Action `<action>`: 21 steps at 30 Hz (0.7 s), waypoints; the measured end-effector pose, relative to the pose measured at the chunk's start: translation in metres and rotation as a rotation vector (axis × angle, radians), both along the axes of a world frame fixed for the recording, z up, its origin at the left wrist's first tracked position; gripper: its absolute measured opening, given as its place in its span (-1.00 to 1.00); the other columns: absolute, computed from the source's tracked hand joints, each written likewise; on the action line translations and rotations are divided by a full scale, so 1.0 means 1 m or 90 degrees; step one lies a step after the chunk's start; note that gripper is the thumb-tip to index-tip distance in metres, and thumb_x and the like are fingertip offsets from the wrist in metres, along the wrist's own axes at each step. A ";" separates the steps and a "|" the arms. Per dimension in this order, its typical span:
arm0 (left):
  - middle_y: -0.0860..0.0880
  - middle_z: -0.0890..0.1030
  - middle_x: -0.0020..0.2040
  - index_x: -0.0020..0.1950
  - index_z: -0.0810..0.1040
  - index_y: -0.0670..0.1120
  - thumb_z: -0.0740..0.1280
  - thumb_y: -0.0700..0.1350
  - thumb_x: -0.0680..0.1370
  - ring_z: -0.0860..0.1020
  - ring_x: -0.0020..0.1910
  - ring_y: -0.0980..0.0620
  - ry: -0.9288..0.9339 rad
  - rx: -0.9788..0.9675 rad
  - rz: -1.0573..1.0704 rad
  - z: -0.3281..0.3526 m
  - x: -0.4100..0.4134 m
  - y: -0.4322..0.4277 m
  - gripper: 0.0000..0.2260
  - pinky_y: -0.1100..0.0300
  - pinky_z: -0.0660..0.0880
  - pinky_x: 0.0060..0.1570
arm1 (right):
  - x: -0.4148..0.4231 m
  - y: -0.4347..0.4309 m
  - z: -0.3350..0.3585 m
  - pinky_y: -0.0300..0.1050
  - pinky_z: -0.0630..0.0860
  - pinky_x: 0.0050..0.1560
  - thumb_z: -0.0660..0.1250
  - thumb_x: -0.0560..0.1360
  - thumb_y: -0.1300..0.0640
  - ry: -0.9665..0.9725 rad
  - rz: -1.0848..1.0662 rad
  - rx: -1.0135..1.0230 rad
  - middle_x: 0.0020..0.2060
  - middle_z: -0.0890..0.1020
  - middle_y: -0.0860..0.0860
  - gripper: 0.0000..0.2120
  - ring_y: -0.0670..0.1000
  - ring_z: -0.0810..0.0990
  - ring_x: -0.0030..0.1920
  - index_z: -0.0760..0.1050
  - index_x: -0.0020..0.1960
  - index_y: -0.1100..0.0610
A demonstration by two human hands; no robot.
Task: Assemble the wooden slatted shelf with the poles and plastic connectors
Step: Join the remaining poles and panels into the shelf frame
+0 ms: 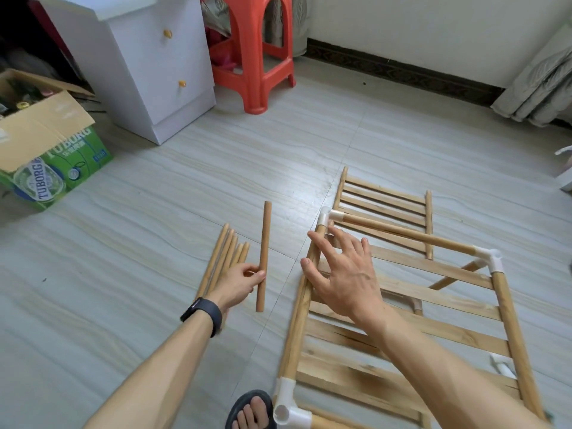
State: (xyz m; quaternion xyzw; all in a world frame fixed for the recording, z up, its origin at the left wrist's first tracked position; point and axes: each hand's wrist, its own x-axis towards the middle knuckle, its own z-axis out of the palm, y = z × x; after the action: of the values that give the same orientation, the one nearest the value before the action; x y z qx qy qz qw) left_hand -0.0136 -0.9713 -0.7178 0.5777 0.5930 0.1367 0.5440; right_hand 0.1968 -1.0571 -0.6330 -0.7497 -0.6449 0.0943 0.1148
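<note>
My left hand (240,284) pinches a short wooden pole (264,255) near its lower third, holding it almost upright above the floor. Several more poles (221,258) lie in a bundle just left of it. My right hand (339,274) hovers with spread fingers over the left rail of the partly built shelf frame (507,308); whether it touches the rail I cannot tell. The frame has wooden slats and white plastic connectors at its far-left corner (328,216), far-right corner (490,258) and near-left corner (286,404).
A loose slatted panel (383,202) lies on the floor behind the frame. A red plastic stool (250,54), a white drawer cabinet (139,63) and a green cardboard box (55,162) stand farther left. My sandalled foot (250,410) is at the bottom edge.
</note>
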 end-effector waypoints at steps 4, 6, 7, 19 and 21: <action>0.06 0.58 0.00 0.22 0.47 0.00 0.33 -0.06 0.64 0.55 -0.13 0.11 -0.117 0.029 -0.013 0.075 0.006 -0.008 -0.83 0.46 0.44 -0.35 | -0.004 -0.006 0.009 0.27 0.03 0.51 -0.06 0.51 -0.42 -0.004 -0.003 -0.010 0.47 0.33 0.05 -0.36 0.08 0.27 0.48 0.31 0.50 -0.21; 0.07 0.60 0.00 0.23 0.49 0.02 0.34 -0.04 0.64 0.58 -0.07 0.12 -0.134 0.063 -0.030 0.104 0.009 -0.013 -0.82 0.46 0.48 -0.26 | -0.006 -0.007 0.018 0.26 0.09 0.50 0.01 0.49 -0.47 0.016 -0.005 -0.026 0.49 0.31 0.04 -0.34 0.07 0.25 0.49 0.33 0.49 -0.21; 0.08 0.62 0.02 0.23 0.53 0.02 0.35 -0.02 0.63 0.60 -0.01 0.12 -0.120 0.091 -0.056 0.118 0.011 -0.016 -0.82 0.44 0.51 -0.17 | -0.006 -0.007 0.026 0.24 0.12 0.50 0.07 0.47 -0.50 0.066 -0.019 -0.034 0.50 0.28 0.02 -0.32 0.06 0.23 0.50 0.35 0.48 -0.21; 0.00 0.18 0.61 0.63 0.09 0.00 0.12 0.21 0.65 0.14 0.58 -0.01 0.223 0.428 -0.312 0.129 0.101 -0.061 -0.39 -0.04 0.16 0.54 | 0.059 -0.019 0.111 -0.25 0.45 -0.37 0.24 0.64 -0.09 0.457 -0.265 0.245 -0.48 0.59 -0.01 -0.60 -0.13 0.57 -0.48 0.56 -0.19 0.18; 0.00 -0.15 0.65 0.66 -0.14 -0.02 0.00 0.24 0.66 -0.21 0.62 0.02 0.307 0.416 -0.359 0.108 0.114 -0.070 -0.34 -0.12 -0.13 0.58 | 0.070 -0.016 0.111 -0.12 0.52 -0.31 0.23 0.64 -0.12 0.455 -0.289 0.279 -0.41 0.62 0.04 -0.60 -0.07 0.61 -0.41 0.56 -0.16 0.17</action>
State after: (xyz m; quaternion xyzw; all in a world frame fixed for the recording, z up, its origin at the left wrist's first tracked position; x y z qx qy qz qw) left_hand 0.1001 -1.0413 -0.6097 0.8712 0.4486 0.0256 0.1975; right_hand 0.2667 -1.0729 -0.5221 -0.7503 -0.3900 0.1804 0.5025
